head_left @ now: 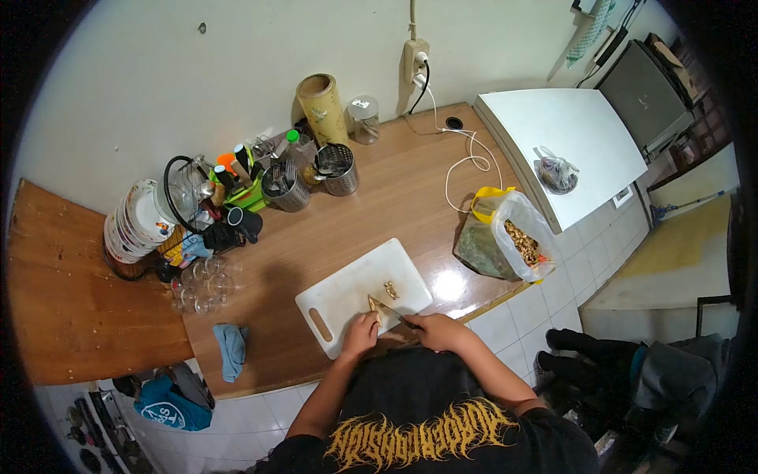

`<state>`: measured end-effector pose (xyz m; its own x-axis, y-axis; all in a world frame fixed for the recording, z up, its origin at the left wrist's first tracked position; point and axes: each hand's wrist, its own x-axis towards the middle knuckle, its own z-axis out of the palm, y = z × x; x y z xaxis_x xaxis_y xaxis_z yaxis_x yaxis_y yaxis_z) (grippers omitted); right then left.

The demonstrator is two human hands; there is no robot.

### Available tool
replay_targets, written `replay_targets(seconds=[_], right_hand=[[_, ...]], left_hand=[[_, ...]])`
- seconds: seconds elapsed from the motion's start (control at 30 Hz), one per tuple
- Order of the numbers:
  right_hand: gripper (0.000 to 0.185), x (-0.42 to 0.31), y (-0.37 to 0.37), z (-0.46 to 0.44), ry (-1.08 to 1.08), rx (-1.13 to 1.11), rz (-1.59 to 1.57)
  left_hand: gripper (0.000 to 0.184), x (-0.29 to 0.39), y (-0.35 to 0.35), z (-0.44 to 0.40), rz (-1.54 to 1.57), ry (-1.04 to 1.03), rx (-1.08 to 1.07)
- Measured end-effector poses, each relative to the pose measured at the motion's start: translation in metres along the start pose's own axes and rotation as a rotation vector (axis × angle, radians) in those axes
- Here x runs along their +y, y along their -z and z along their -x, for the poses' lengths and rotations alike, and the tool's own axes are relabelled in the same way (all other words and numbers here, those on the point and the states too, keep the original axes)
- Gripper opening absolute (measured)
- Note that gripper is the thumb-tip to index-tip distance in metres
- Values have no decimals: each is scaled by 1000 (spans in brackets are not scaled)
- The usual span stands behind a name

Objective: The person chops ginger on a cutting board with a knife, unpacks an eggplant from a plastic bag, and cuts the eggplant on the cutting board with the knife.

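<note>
Both hands work low over the board near the tabletop's near edge: the left hand (361, 334) has its fingers curled onto a slender pale-brown piece (373, 305), and the right hand (440, 332) is wrapped around the handle of a knife (391, 310). Wooden and wide, the tabletop (379, 213) runs back to the wall, with a white-topped unit (568, 130) along its right edge. A white cutting board (343, 284) lies at a slant, its near side just inside the near edge; a broad band of wood stretches from its far side toward the two metal cutlery holders (286, 193) by the far edge. Toward the near right corner stands a plastic bag (515, 207) filled with brown bits, well apart from the board's right end. Near the left edge are a dish rack (180, 201) and drinking glasses (207, 286); a blue cloth (230, 351) lies by the near left corner, with wood between it and the board. The knife slants inward, its tip at the held piece; contact is too small to judge. A few cut pieces (389, 290) sit just beyond the blade.
</note>
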<state>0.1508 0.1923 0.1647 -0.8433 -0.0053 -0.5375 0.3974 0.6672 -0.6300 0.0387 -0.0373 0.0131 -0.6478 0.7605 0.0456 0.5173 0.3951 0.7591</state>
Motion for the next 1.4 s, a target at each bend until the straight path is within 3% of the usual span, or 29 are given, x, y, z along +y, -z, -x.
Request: replay_targets(seconds=[0.17,0.23,0.43,1.17,1.4], right_hand=[[48,-12,11,3,13,-36,20],[50,-17,16,2,-6,-68,-7],[48,-1,5,-9,75,-42,98],[49,-2,22,-5,73,-129,197],[49,-1,18,-2,125,-56,176]], left_hand=[[39,-4,-17,6,75,177,-8],[53,0,-17,5,-195,99,98],[66,7,-18,2,-297,209,119],[77,8,-31,-9,-300,272,280],[77,4,-35,-8,-291,276,297]])
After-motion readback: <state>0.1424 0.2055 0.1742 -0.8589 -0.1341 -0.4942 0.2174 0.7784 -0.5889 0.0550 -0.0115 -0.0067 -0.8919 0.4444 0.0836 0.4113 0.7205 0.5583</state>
